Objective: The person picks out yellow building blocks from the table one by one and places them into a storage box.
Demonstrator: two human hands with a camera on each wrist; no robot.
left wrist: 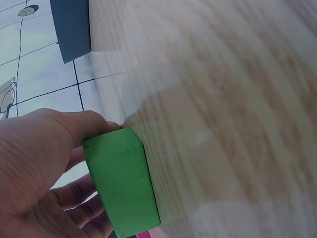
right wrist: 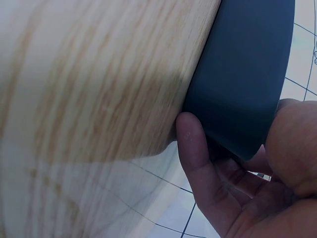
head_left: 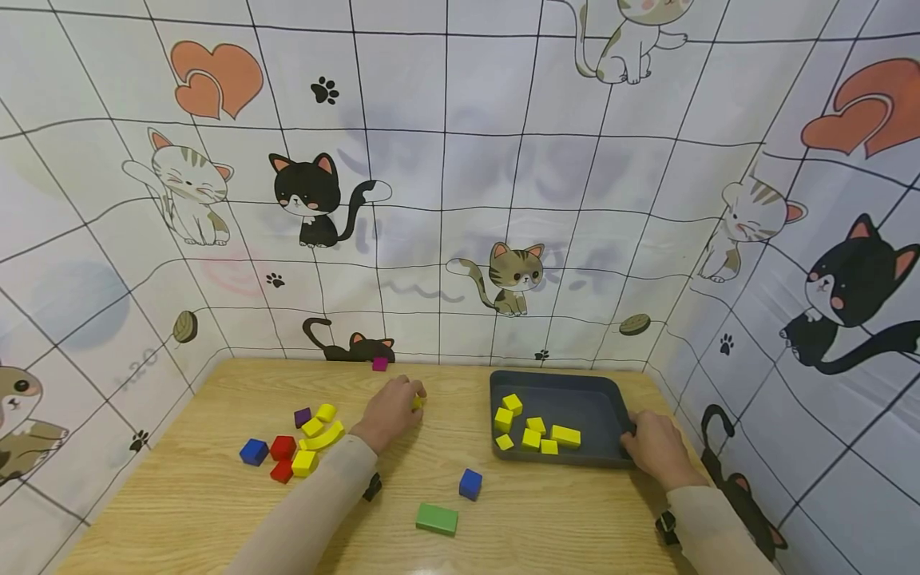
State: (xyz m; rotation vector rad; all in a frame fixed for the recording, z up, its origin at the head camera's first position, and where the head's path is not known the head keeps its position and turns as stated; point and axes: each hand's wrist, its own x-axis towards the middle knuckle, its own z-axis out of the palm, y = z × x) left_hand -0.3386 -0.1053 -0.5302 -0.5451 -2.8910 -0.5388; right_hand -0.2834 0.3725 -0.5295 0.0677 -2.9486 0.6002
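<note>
Though the block pinched in the left hand shows broad and green from the left wrist, head view gives a mere sliver of yellow at the fingertips; true colour, cannot tell. Right hand grips the right end of the dark tray; right wrist adds one fingertip low against its outer wall. Head alone: yellow blocks inside tray, mixed-colour cluster left of left forearm, blue cube and green slab between the arms

bright, even head view, faint soft shadows, dimmer, hazy wrist views, pale glare on tabletop
</note>
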